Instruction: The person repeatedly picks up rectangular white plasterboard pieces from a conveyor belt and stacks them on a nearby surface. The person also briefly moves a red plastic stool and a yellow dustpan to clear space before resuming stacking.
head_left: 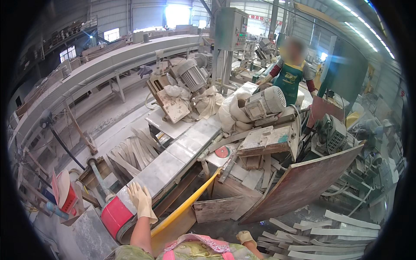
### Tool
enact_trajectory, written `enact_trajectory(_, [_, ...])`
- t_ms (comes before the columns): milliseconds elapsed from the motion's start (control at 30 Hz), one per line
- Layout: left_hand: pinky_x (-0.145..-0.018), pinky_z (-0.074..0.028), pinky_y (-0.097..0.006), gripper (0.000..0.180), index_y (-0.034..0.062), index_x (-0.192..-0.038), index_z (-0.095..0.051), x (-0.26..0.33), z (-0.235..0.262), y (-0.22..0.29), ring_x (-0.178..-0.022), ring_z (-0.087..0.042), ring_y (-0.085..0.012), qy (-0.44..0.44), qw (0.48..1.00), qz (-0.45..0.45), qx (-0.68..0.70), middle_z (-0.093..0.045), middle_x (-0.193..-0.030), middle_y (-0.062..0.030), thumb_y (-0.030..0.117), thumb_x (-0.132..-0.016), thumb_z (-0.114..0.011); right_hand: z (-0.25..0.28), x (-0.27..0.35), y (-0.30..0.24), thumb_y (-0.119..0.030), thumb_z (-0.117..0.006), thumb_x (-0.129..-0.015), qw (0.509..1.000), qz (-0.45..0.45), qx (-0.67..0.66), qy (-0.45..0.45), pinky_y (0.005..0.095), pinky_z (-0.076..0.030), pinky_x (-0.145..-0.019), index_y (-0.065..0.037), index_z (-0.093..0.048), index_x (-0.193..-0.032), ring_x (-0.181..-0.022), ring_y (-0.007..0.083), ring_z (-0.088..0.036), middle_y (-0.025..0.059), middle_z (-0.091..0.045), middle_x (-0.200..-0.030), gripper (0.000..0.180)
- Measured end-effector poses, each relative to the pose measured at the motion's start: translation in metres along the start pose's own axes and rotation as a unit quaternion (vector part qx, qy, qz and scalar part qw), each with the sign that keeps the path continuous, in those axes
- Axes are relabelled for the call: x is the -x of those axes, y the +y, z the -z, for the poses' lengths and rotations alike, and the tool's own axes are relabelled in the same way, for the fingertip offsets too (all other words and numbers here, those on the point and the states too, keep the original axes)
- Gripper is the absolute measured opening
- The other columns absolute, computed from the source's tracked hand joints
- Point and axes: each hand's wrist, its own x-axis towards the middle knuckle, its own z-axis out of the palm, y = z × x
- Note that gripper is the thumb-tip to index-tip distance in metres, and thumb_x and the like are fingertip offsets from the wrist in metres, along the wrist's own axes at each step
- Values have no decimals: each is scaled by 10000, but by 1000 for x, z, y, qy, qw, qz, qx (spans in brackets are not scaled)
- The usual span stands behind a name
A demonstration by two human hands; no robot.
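Nearest, the right hand (245, 237) is seen gloved and bent, though whether anything is gripped cannot be told. The left hand (141, 200), in wrinkled cream rubber, is held with fingers spread over the near end of a smooth, grey-white, rectangular slab (149, 175), borne on a red-ended conveyor (116, 216). Farther off, similar slabs (185, 146) are lined up beside a ribbed, dusty motor (265, 104).

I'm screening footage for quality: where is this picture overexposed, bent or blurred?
Head view: the upper window is blown out white; in the head view, strip lights glare at upper right; in the head view, the long pale frame bows, with black corners; in the head view, the co-worker has a blurred-out face, while the left hand looks fairly clear.
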Motion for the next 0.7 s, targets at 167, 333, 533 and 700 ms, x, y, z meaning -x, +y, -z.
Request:
enact_trajectory(167, [-1320,-286,-542,506,-109,-1406,-618,6,-2,8,-1466,-518,-427,-1,1000,4,7,-636,-1477,-287,271,-1073,-593,16,9,-6,-216,-667,-890,1000,5,11,12,422,-590,-808,15,-831,-1013,-836,262,-764,154,-810,-889,309])
enact_trajectory(333, [-1323,-283,-542,511,-103,-1413,-621,5,0,3,-1469,-516,-424,5,1000,5,-4,-635,-1483,-283,282,-1080,-584,9,24,-22,-217,-669,-891,1000,1,10,10,423,-595,-812,19,-828,-1012,-846,265,-772,159,-817,-902,310])
enact_trajectory(533, [-1324,-278,-552,502,-101,-1404,-637,6,-1,10,-1470,-514,-431,8,1000,4,1,-634,-1489,-287,282,-1085,-576,15,13,-8,-210,-680,-884,1000,9,9,23,421,-596,-811,30,-830,-1028,-848,269,-775,164,-819,-905,318])
enact_trajectory(700, [-1323,-279,-558,499,-101,-1395,-647,5,6,-3,-1465,-520,-435,5,1000,8,-9,-638,-1483,-291,285,-1088,-570,-2,16,-8,-207,-691,-876,1000,1,-8,10,428,-596,-829,32,-832,-1042,-872,281,-780,175,-819,-913,323])
